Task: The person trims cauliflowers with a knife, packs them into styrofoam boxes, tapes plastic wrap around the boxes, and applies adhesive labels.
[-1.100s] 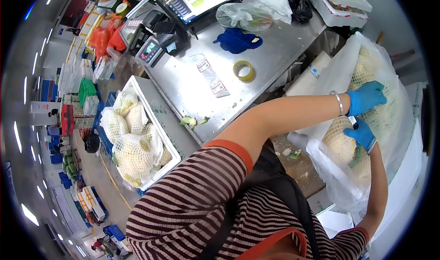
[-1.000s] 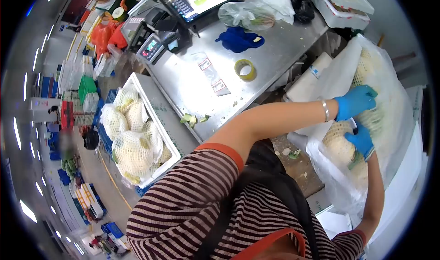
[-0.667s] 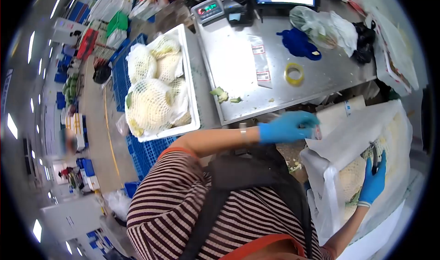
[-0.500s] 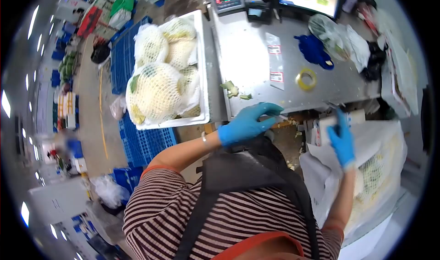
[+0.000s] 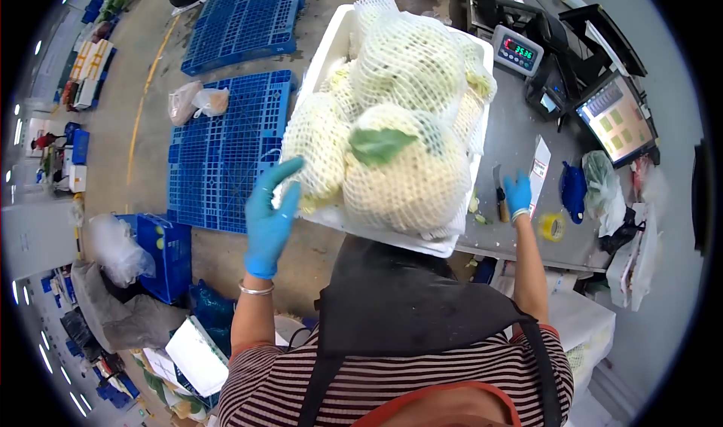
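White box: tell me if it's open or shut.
Open: the white box shows no lid, and netted cauliflowers bulge above its rim.

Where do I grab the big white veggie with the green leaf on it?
I'd come from above and cup the big white veggie on its two fat, round sides with both hands. It's round and wide, and its top is uncovered in the white box. Don't pull just the leaf or the holey net.
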A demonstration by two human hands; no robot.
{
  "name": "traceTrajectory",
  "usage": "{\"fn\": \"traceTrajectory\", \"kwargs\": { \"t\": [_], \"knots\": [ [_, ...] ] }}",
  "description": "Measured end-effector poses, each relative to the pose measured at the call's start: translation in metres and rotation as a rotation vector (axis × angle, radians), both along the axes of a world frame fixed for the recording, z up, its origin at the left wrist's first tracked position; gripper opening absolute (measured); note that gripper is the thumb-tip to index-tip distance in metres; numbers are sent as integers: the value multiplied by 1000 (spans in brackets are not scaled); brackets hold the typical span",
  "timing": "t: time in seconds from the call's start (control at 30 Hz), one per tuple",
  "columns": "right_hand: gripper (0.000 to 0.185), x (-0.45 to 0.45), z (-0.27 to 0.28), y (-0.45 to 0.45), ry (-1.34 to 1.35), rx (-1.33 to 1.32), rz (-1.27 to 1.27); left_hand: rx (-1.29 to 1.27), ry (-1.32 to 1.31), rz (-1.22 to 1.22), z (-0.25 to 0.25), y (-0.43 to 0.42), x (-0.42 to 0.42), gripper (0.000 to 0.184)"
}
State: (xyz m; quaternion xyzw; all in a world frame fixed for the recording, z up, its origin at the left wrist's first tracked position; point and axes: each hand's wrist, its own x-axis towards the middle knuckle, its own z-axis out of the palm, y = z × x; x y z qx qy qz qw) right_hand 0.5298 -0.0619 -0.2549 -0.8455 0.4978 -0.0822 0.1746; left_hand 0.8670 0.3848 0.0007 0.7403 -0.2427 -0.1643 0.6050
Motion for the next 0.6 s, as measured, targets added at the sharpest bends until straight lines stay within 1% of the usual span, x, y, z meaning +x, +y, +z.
{"fn": "traceTrajectory", "kwargs": {
  "t": [0.03, 0.07, 0.1, 0.13, 0.17, 0.2, 0.27, 0.33, 0.37, 0.4, 0.47, 0.53, 0.57, 0.6],
  "knots": [
    [54, 36, 37, -9, -184, 68, 13, -20, 92, 40, -14, 7, 25, 33],
    [54, 84, 88, -10, -368, 140, 26, 42, -34, 14, -21, 2, 44, 34],
    [57, 139, 156, 9, -510, 166, 145, 103, -162, -14, -27, -6, 61, 35],
    [58, 186, 198, 14, -568, 132, 296, 160, -293, -42, -33, -16, 75, 36],
    [58, 228, 227, 19, -634, 180, 361, 129, -294, -92, -31, -30, 82, 42],
    [59, 263, 241, 20, -699, 231, 428, 136, -335, -152, -37, -43, 90, 49],
    [59, 318, 239, 2, -595, 149, 505, 258, -463, -229, -28, -67, 85, 53],
    [59, 353, 211, -10, -552, 273, 563, 425, -588, -389, -44, -73, 74, 52],
    [58, 357, 179, -14, -371, 374, 441, 429, -618, -386, -52, -71, 66, 49],
    [56, 359, 175, -3, -441, 436, 477, 407, -628, -412, -55, -67, 60, 49],
    [54, 371, 195, 18, -447, 493, 512, 441, -640, -486, -50, -69, 58, 52],
    [50, 385, 207, 39, -384, 664, 473, 429, -616, -509, -52, -76, 64, 57],
    [43, 392, 192, 41, -440, 598, 461, 444, -609, -523, -52, -80, 67, 58],
    [40, 389, 173, 36, -363, 392, 513, 458, -603, -543, -54, -84, 68, 60]
  ]
}}
